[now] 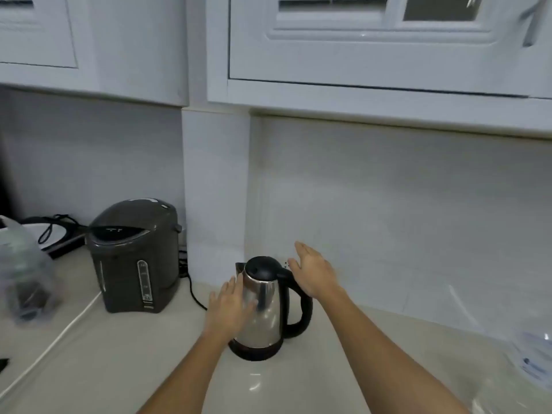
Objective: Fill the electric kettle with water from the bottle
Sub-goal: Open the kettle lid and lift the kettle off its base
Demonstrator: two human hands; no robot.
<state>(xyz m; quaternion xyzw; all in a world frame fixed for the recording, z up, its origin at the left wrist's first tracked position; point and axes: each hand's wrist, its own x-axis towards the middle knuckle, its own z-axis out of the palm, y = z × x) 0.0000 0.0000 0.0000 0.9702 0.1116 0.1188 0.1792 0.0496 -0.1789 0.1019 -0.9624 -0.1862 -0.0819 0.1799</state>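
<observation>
A stainless-steel electric kettle [264, 306] with a black lid, black handle and black base stands upright on the pale countertop [119, 369], lid closed. My left hand [228, 309] lies flat against the kettle's left side, fingers extended. My right hand [315, 271] hovers open just right of the lid, above the top of the handle, holding nothing. A large clear plastic water bottle [528, 363] shows at the far right edge, blurred and partly cut off.
A dark grey hot-water dispenser [134, 258] stands left of the kettle, its black cord [194, 297] trailing on the counter. A clear plastic bag [24, 273] sits at far left. A white cable [59, 333] crosses the counter. White cabinets [358, 55] hang overhead.
</observation>
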